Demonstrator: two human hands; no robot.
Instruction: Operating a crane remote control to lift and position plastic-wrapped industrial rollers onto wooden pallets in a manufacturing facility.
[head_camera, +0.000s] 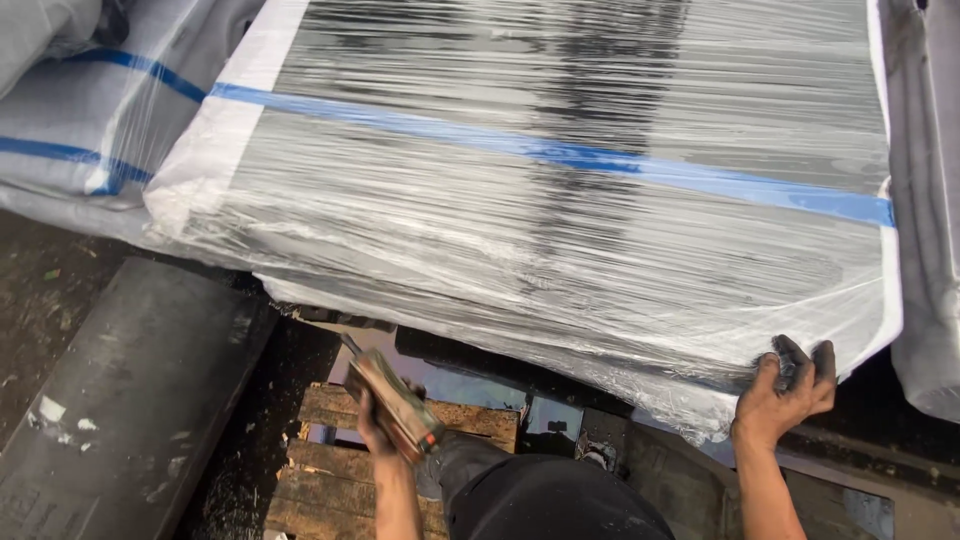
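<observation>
Below the big flat panel wrapped in clear stretch film and crossed by a blue tape stripe (560, 200), the left hand (375, 420) is closing in a fist around a worn metal-bodied utility knife (392, 398), its tip pointing up toward the wrap's lower edge. At that panel's lower right corner, the right hand (790, 390) is gripping the film with curled, grimy fingers. Underneath, a weathered wooden pallet (320, 480) is lying on dark ground.

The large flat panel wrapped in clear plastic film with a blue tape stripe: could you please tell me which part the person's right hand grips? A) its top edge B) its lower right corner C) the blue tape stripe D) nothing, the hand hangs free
B: the right hand clasps the lower right corner of the large film-wrapped panel, well below the blue tape stripe.
</observation>
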